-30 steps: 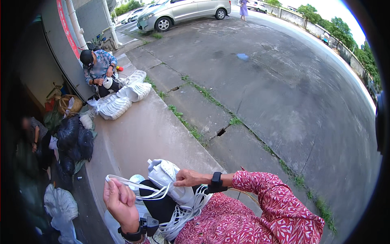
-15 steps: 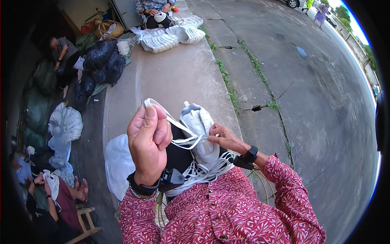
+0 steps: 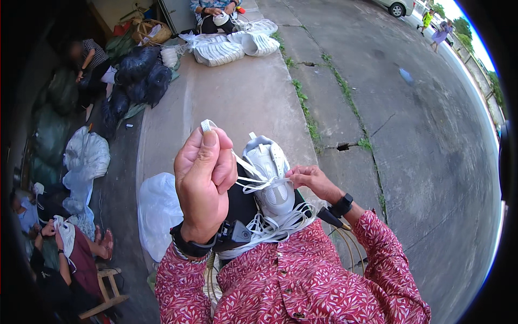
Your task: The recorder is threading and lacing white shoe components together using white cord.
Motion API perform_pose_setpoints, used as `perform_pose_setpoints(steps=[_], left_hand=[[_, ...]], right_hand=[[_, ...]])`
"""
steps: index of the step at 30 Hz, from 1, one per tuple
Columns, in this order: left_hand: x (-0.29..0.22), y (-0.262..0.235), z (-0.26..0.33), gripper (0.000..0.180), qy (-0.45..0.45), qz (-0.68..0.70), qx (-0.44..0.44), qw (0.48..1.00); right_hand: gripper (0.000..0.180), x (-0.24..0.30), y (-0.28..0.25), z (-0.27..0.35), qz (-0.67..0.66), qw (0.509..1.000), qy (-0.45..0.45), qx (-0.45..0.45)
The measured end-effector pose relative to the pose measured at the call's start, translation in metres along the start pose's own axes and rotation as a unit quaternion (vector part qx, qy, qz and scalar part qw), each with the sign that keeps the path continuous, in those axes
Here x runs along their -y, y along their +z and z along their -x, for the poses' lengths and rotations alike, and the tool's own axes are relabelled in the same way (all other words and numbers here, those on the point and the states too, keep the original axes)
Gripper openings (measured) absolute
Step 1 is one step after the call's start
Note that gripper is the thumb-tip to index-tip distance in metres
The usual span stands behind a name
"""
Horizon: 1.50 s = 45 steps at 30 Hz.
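A white and grey sneaker (image 3: 273, 197) rests on my lap, its toe toward me. My left hand (image 3: 205, 175) is raised to the left of it, closed in a pinch on a white shoelace (image 3: 244, 171) that runs to the front of the lacing. At the shoe's right side my right hand (image 3: 315, 181) has thumb and forefinger pressed together on the lace by the eyelets; its exact grip is partly hidden. A bundle of loose white laces (image 3: 275, 229) lies across my lap, below the toe.
A clear plastic bag (image 3: 159, 216) lies to my left. Black bags (image 3: 135, 78) are heaped farther left, where people sit handling white items. Plastic-wrapped white stacks (image 3: 218, 52) lie ahead beside another seated person. A wooden stool (image 3: 110, 289) stands at lower left.
My left hand has moved slightly up and right, with the lace drawn closer into its fingers. My right hand has shifted a little to the right. The surroundings have shifted slightly in view.
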<state>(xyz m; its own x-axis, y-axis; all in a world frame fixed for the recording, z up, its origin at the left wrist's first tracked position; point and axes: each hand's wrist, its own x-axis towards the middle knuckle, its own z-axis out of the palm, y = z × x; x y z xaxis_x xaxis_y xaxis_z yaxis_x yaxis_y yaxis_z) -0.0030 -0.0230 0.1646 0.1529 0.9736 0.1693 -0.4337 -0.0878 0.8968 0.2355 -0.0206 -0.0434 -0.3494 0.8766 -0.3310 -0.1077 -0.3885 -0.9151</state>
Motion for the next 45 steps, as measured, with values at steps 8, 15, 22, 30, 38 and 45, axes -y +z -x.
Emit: perform_pose_setpoints(steps=[8,15,22,30,38,45], left_hand=[[0.002,0.002,-0.002,0.027,0.017,0.011,-0.025,0.999],[0.008,0.017,-0.009,0.027,0.022,0.008,-0.005,1.000],[0.013,0.012,-0.011,0.026,0.033,0.001,-0.032,0.999],[0.013,0.014,-0.016,0.022,0.118,-0.151,-0.035,0.981],[0.019,0.002,-0.020,0.024,0.073,-0.153,-0.051,0.984],[0.019,-0.008,-0.010,0.024,0.019,-0.113,-0.051,0.992]], right_hand=[[0.020,0.042,0.051,-0.014,0.227,0.936,-0.268,0.017],[0.034,0.080,0.106,0.016,0.229,0.887,-0.393,0.080],[0.028,0.101,0.127,0.009,0.116,0.912,-0.385,0.086],[0.028,0.108,0.126,0.006,0.080,0.913,-0.393,0.078],[0.037,0.126,0.125,0.005,0.047,0.916,-0.375,0.136],[0.037,0.122,0.129,0.006,-0.046,0.940,-0.276,0.196]])
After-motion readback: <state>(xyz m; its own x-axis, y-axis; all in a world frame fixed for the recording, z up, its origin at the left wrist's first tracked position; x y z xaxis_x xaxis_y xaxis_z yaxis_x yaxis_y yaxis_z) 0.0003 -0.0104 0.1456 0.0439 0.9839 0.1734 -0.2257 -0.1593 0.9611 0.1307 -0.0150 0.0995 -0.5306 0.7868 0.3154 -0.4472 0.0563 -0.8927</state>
